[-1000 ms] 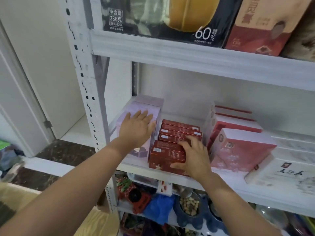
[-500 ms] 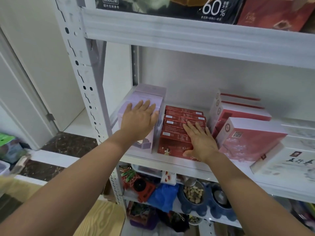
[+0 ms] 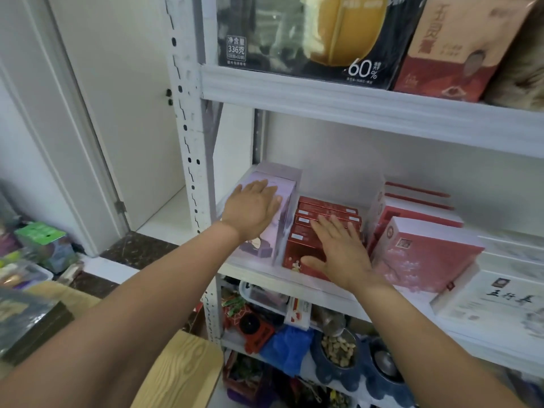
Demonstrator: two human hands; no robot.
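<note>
A white metal rack (image 3: pixel 188 142) is seen, and rows of boxes are carried on its middle board (image 3: pixel 259 273). Under the fingers (image 3: pixel 259 186) of the left hand (image 3: pixel 250 210) a lilac box (image 3: pixel 284 198) is stood at the board's left end, with a second lilac box (image 3: pixel 279 169) just beyond the fingertips. Under the fingers (image 3: pixel 323 223) of the right hand (image 3: pixel 341 254) a row of red boxes (image 3: pixel 326 206) is packed on edge, close beside the lilac box. Just right of those fingers pink-and-white boxes (image 3: pixel 426 248) are stood, and further right a flat white box (image 3: pixel 500 301) is laid. On the upper board (image 3: pixel 353 104), above the fingers, a dark package (image 3: pixel 279 39) and a red-and-tan box (image 3: pixel 459 54) are kept. A level below the fingers, a bowl of nuts (image 3: pixel 338 350) and a blue bag (image 3: pixel 290 347) are held.
</note>
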